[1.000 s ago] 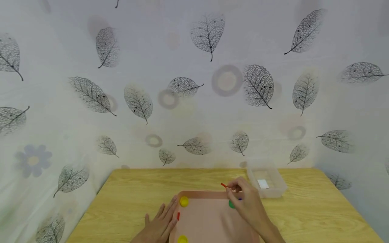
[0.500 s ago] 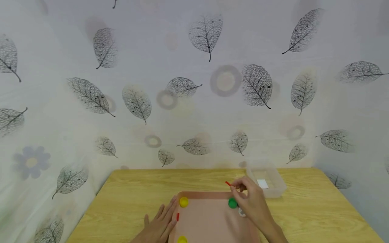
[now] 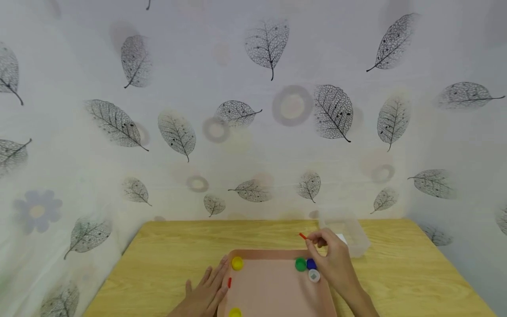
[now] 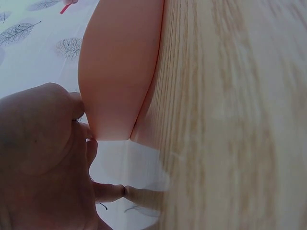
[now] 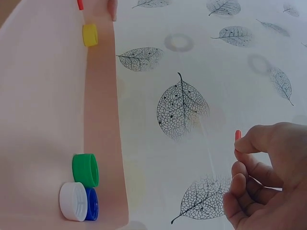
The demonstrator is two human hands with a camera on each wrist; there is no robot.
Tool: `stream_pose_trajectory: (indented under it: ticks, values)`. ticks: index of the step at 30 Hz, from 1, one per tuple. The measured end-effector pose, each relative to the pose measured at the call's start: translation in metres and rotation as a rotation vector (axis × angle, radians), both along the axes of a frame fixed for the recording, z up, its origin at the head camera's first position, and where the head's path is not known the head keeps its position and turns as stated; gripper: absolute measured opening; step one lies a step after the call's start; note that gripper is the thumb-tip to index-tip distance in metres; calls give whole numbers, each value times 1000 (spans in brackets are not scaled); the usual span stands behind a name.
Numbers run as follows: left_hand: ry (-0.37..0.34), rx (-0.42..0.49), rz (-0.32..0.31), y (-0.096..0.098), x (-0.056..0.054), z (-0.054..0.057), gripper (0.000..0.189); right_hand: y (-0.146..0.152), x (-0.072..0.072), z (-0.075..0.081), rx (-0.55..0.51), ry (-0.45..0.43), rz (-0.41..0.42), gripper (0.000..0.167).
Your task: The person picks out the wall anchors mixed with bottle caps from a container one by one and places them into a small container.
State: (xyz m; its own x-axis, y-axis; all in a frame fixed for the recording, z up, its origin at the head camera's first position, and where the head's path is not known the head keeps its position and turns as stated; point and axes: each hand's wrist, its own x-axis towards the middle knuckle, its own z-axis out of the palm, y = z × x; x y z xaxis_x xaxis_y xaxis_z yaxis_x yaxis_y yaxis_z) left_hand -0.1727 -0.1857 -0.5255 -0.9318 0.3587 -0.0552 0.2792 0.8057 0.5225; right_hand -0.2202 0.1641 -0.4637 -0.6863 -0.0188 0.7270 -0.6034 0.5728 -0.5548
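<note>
My right hand [image 3: 332,257] pinches a small red stick [image 3: 303,236] between thumb and forefinger, above the far right corner of a pink tray [image 3: 273,254]. Below it in that corner sit a green bottle cap [image 3: 300,264], a blue cap [image 3: 311,263] and a white cap [image 5: 73,201]. My left hand [image 3: 205,294] lies with fingers extended against the tray's left side, its fingertips at the rim. Beside those fingers, inside the tray, is another red stick [image 3: 229,282]. A yellow cap [image 3: 237,263] is in the far left corner and a second yellow cap [image 3: 235,312] nearer me.
Behind the tray's right corner, on the wooden table [image 3: 158,255], stands a translucent plastic box [image 3: 359,248], with a white piece [image 3: 341,238] inside, partly hidden by my right hand. A leaf-patterned curtain [image 3: 253,149] hangs behind the table.
My right hand has moved slightly right with the red stick, uncovering the blue and white caps. The left hand keeps its place at the tray's side.
</note>
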Motion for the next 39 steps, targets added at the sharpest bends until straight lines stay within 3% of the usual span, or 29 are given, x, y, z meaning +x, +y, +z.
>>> stream_pose_trajectory:
  ticks: [14,22,39]
  values:
    - [8,-10,-1,0,-1,5,61,12,-5,1,-12,-41,-38,23]
    - [0,-7,8,1,0,9,62,21,-8,1,-4,-6,-59,22]
    - [-11,-7,18,0,1,5,63,41,-12,-3,-11,2,-130,18]
